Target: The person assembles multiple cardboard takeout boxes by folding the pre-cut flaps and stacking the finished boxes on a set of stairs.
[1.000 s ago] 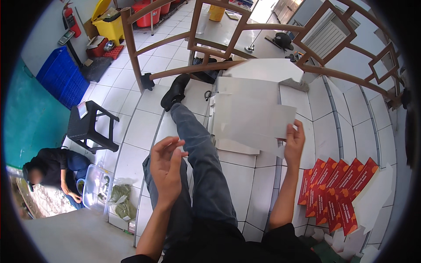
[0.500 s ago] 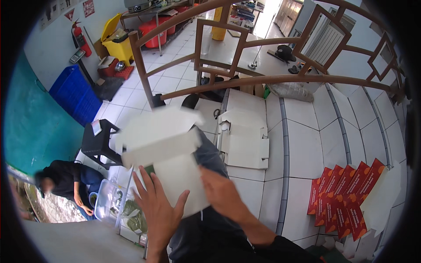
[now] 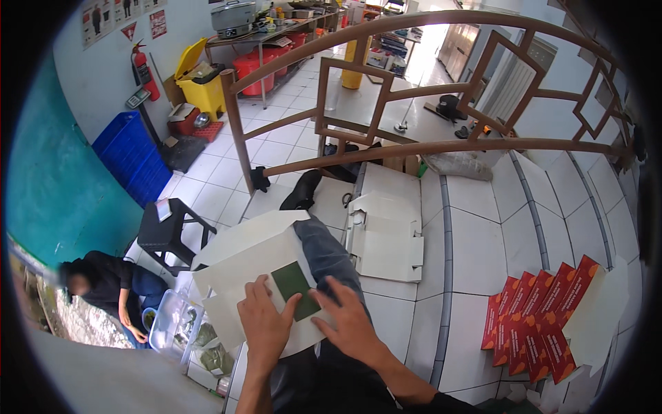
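A flat white cardboard box blank [image 3: 238, 259] with fold lines and flaps rests across my lap. On it lies a dark green rectangle [image 3: 290, 281], like a sticker or a piece of card; which one I cannot tell. My left hand [image 3: 265, 328] presses on the cardboard just left of the rectangle, fingers a little bent and thumb stretched onto its lower edge. At the right side, my right hand [image 3: 353, 330] has its fingers apart, the tips near the rectangle's right edge. Neither hand is wrapped round anything.
More white box blanks [image 3: 385, 245] lie on the step ahead, with scissors [image 3: 347, 200] beside them. Red printed cardboard pieces [image 3: 534, 324] stand on the right steps. A brown railing [image 3: 407, 143] crosses ahead. Left are a black stool [image 3: 169, 224], a clear tub [image 3: 165, 331] and a crouching person [image 3: 103, 279].
The cardboard has come lower and turned on my lap. My left hand has shifted off the green rectangle, which now shows fully. My right hand's fingers have spread. The view has tilted up.
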`<action>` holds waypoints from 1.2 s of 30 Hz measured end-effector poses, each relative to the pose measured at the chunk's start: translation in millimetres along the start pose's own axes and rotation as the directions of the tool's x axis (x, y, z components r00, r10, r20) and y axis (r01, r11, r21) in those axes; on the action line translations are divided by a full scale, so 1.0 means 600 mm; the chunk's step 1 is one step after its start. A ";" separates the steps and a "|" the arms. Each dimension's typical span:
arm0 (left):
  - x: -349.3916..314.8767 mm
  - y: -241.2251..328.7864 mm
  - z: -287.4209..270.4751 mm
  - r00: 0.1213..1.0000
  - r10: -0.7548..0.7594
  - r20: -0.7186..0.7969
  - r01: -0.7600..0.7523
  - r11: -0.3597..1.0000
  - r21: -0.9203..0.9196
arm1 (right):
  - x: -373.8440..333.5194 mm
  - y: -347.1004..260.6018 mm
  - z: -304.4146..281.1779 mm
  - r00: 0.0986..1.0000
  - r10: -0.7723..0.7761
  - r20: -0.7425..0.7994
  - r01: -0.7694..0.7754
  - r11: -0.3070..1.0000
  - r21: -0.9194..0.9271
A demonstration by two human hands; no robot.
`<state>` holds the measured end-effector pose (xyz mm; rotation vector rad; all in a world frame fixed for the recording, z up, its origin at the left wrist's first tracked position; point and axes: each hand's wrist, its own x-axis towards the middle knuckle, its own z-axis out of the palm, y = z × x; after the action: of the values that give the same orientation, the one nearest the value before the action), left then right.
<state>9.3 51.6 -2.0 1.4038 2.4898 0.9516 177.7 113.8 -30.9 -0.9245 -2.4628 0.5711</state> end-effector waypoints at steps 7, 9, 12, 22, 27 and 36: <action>-0.004 -0.003 0.026 0.993 -0.109 0.045 0.118 0.915 -0.386 | -0.037 0.002 -0.023 0.903 0.425 0.055 -0.360 0.682 0.637; -0.004 0.001 0.028 0.977 -0.159 0.140 0.211 0.798 -0.565 | -0.031 -0.026 -0.022 0.969 0.171 -0.181 -0.060 0.866 0.496; -0.011 0.000 0.025 0.954 -0.223 0.199 0.230 0.120 -0.966 | -0.010 -0.038 -0.033 0.932 0.010 -0.363 0.123 0.932 0.342; -0.032 0.023 -0.025 0.897 -0.252 0.363 0.358 -0.069 -0.931 | 0.048 -0.048 -0.034 0.913 -0.365 -0.185 0.392 0.909 0.143; -0.030 0.026 -0.017 0.888 -0.235 0.394 0.393 -0.055 -0.918 | 0.050 -0.051 -0.032 0.934 -0.288 -0.211 0.336 0.910 0.245; -0.008 -0.004 -0.039 0.888 -0.139 0.439 0.440 -0.022 -0.898 | 0.082 -0.060 -0.036 0.996 -0.081 -0.022 0.067 0.614 0.787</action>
<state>1.0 36.2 14.4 0.3330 1.0656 1.7185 138.1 127.6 18.1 -0.4275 -1.8828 1.4762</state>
